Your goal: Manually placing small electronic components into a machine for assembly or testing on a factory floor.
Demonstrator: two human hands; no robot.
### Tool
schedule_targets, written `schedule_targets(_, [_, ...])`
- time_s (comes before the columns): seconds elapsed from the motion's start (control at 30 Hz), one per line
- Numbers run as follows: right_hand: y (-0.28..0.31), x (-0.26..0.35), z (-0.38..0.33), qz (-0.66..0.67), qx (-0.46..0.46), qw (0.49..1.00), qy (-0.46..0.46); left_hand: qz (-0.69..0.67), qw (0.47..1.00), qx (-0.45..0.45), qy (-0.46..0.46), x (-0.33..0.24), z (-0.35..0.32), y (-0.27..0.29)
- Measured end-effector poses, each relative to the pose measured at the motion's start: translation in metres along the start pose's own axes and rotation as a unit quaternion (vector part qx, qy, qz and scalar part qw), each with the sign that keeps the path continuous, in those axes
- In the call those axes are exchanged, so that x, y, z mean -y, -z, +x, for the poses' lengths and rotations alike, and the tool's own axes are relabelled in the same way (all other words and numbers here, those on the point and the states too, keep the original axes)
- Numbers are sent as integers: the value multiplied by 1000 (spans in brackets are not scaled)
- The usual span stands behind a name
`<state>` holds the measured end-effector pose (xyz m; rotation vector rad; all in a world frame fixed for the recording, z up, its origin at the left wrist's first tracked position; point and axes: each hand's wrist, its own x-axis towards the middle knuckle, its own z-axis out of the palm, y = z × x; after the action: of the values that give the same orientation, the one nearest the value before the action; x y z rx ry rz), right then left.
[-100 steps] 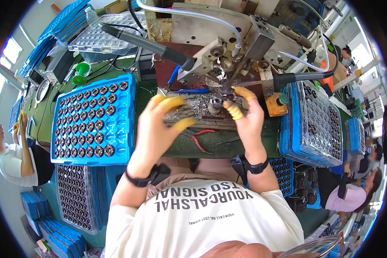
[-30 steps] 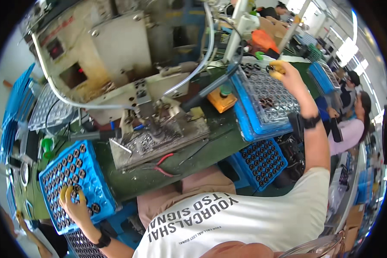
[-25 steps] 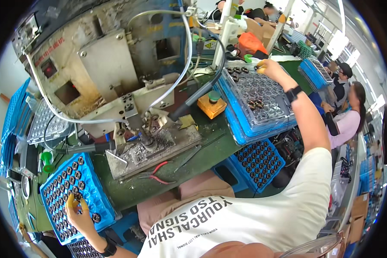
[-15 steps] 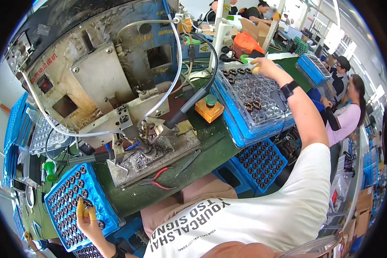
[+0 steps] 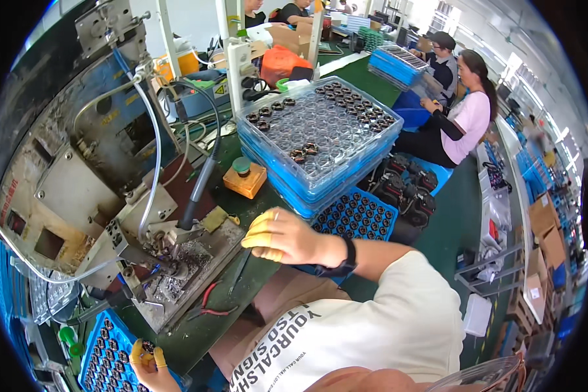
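Note:
At the lower left, my left hand (image 5: 151, 370), with yellow finger covers, pinches a round black part (image 5: 147, 347) over a blue tray (image 5: 114, 320) holding rows of similar parts. My right hand (image 5: 273, 236), also in yellow finger covers, is over the bench's front edge with its fingers curled together. A thin dark tool (image 5: 240, 273) lies just below its fingertips; whether they grip its end is hidden. Pliers with red handles (image 5: 209, 302) lie to the left of it. Farther back stands a clear compartment tray (image 5: 287, 140), with black parts in some pockets, on stacked blue trays (image 5: 294, 189).
A worn metal machine (image 5: 65, 163) with hoses and a debris-covered base plate (image 5: 202, 255) fills the left. An orange block with a green-topped jar (image 5: 245, 176) sits beside the stack. Another full blue tray (image 5: 356, 215) is below it. Co-workers (image 5: 467, 117) sit at the far right.
My right hand has come back from the clear tray to the bench's front edge. My left hand stays at the blue tray with the part. The view has turned to the right.

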<state>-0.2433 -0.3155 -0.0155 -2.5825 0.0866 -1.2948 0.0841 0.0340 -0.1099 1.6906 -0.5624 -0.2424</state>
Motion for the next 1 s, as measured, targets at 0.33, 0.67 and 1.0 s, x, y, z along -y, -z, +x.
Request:
schedule_targets(0.33, [-60,-2,-48,-69,-12,992,-108,-17,999,17,-26,3,4,-4])
schedule_targets(0.67, [-58,-4,-34,-27,-79,988,-132,81,993,-5,-83,-80,-27,-38])
schedule_targets(1.0, [-83,-5,37,222,-45,936,-269,131,988,-8,-84,-89,-27,-37])
